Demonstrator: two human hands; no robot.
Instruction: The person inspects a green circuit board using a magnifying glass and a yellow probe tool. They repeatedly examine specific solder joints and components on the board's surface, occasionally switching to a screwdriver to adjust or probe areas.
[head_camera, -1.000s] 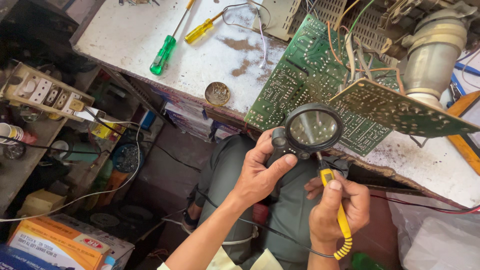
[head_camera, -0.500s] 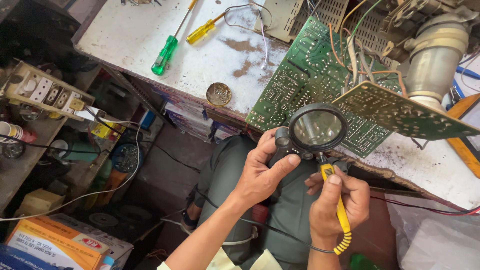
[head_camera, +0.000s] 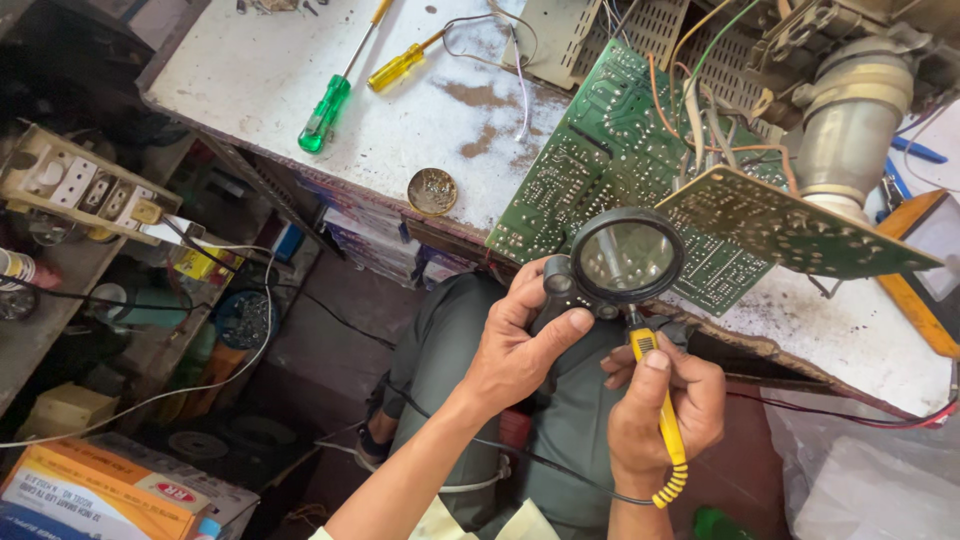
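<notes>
1. Gripping a black magnifying glass (head_camera: 622, 258) by its handle, the left hand (head_camera: 522, 345) holds it over a green circuit board (head_camera: 610, 170).
2. Right hand (head_camera: 665, 405) clamps a yellow soldering iron (head_camera: 662, 420).
3. Stained white workbench (head_camera: 250, 90) carries two screwdrivers (head_camera: 325, 110); cluttered shelves (head_camera: 60, 300) stand left.

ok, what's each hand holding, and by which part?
Left hand holds the round black-rimmed magnifying glass by its black handle. Right hand holds the yellow-handled soldering iron by its yellow grip; the tip is hidden behind the lens.
</notes>
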